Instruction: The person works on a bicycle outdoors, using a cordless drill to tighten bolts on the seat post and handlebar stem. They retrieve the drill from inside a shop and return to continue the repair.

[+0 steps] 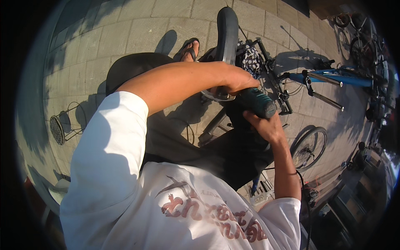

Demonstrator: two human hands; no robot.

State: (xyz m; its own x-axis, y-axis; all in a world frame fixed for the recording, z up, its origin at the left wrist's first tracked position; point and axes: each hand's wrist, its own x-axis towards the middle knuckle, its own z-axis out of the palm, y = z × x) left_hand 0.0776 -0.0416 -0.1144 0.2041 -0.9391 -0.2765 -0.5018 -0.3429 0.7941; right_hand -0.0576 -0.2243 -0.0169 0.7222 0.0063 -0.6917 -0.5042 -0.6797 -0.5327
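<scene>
My right hand is wrapped around the lower side of a teal and black power tool, its rounded end facing me. My left arm reaches across, and my left hand is curled against the tool's far upper side. Its fingers are mostly hidden, so their grip does not show. Just beyond the left forearm, a black tyre stands nearly edge-on. Below that forearm shows a silver curved rim edge, close to the tool. My legs in black trousers are bent beneath both arms.
A blue bicycle frame with a suspension fork is at right. A detached bicycle wheel lies nearby. Tools sit in a light tray; a black cable passes my right arm. A round stool stands left on paving.
</scene>
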